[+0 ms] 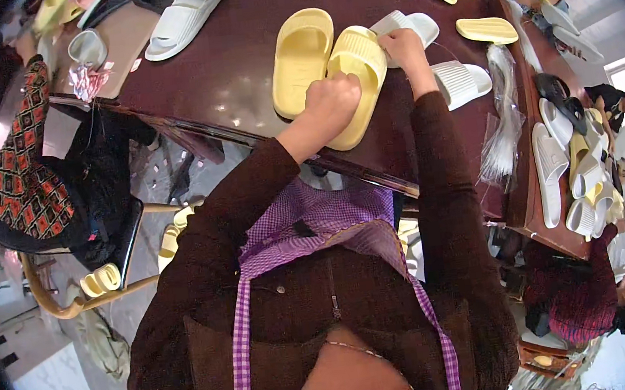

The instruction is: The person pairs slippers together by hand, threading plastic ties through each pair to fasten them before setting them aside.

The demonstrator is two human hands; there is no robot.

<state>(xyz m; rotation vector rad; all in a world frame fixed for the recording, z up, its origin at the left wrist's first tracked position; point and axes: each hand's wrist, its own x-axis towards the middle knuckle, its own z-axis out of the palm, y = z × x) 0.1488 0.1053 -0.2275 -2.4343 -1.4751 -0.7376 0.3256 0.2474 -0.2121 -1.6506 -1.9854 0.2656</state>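
A yellow slide slipper (pixel 359 116) lies tilted on the dark table, its heel toward the front edge. My left hand (pixel 333 102) is closed in a fist over the middle of this slipper, just below its strap, gripping its side. My right hand (pixel 405 49) is closed with the fingers pinched at the right edge of the strap; whatever they hold is too small to make out. Left of it rests a second yellow slipper (pixel 300 61), untouched and partly overlapped. White ribbed slippers (pixel 462 83) lie to the right, below my right hand.
A bundle of clear strands (pixel 502 115) hangs at the table's right side. A yellow slipper (pixel 487 30) and a white slipper (pixel 186 15) lie further off. Several slippers crowd the right-hand table (pixel 530 193). A person in a patterned sleeve (pixel 29 177) sits at the left; others work at the right.
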